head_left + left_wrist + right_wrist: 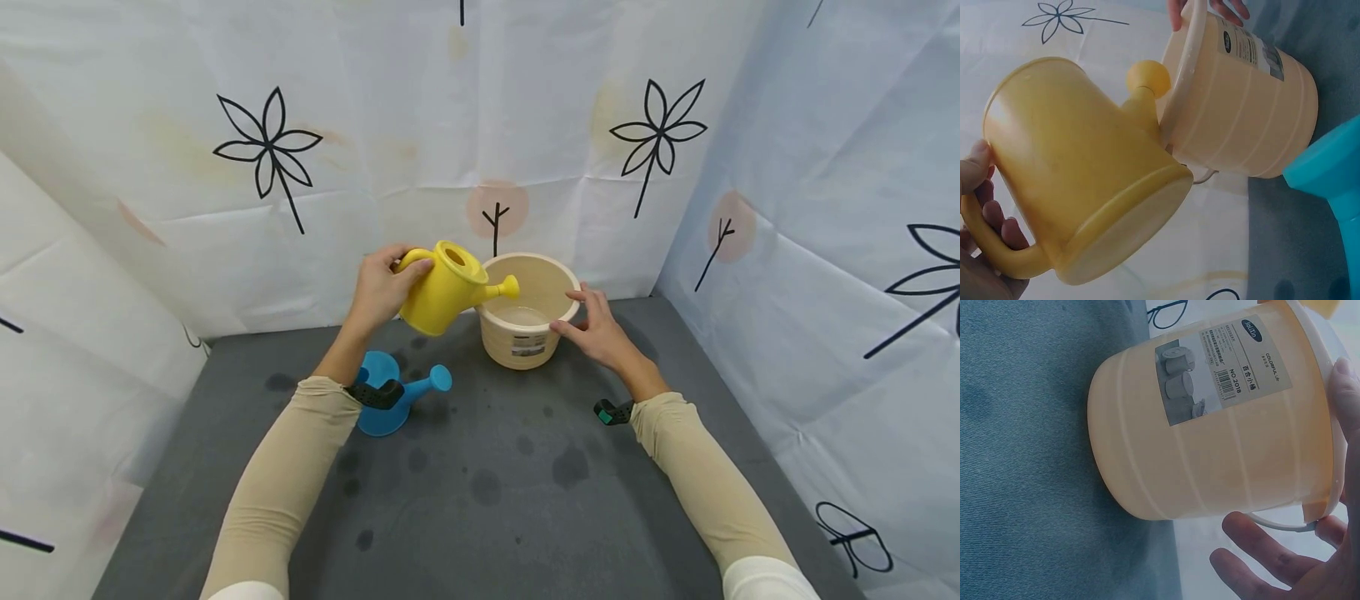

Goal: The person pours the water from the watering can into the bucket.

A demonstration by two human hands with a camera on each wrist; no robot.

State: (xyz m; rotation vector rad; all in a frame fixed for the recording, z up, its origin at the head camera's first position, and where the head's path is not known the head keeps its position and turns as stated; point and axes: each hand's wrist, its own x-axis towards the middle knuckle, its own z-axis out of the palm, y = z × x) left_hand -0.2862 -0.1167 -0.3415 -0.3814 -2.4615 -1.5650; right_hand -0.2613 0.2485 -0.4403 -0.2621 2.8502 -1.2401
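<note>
My left hand (381, 286) grips the handle of a yellow watering can (435, 298), fingers wrapped round it in the left wrist view. The can is lifted and tilted, its spout head (511, 287) reaching over the left part of a cream bucket (517, 343). At the bucket's right side, my right hand (600, 331) holds the rim (1329, 394) between thumb and fingers; two other fingers (1260, 550) stretch out beside the wall. The bucket stands upright, with a shiny, pale bottom inside and a printed label (1222, 369) on its front.
A blue watering can (386, 419) stands on the grey table (480, 517) left of the bucket, partly hidden by my left forearm and wrist camera. Dark wet spots (571, 467) dot the tabletop. White patterned sheets (405, 108) hang close behind the bucket and along both sides.
</note>
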